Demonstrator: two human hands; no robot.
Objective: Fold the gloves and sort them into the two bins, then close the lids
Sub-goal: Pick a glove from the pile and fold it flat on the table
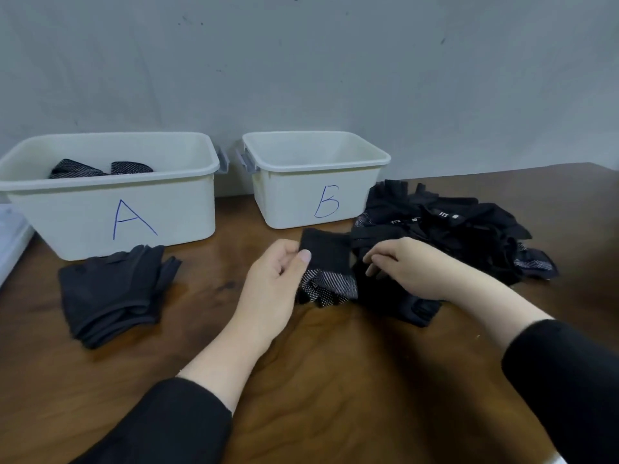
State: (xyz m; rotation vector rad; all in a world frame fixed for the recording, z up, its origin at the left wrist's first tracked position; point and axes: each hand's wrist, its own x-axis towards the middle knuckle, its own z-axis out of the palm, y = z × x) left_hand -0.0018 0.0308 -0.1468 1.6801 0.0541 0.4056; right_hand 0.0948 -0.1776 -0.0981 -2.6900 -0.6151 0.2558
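Two white bins stand at the back of the wooden table: bin A (pixel 110 195) on the left with a couple of dotted black gloves inside, and bin B (pixel 311 182) to its right, its inside hidden from here. A folded black glove with white grip dots (pixel 326 269) lies in front of bin B. My left hand (pixel 274 283) pinches its left edge between thumb and fingers. My right hand (pixel 405 266) rests with curled fingers on another black glove (pixel 388 296) beside it. A loose pile of black gloves (pixel 462 229) spreads to the right of bin B.
A stack of plain black gloves (pixel 114 293) lies in front of bin A. Something flat and white (pixel 13 239) sits at the table's left edge. A grey wall stands directly behind the bins. No lids are in view.
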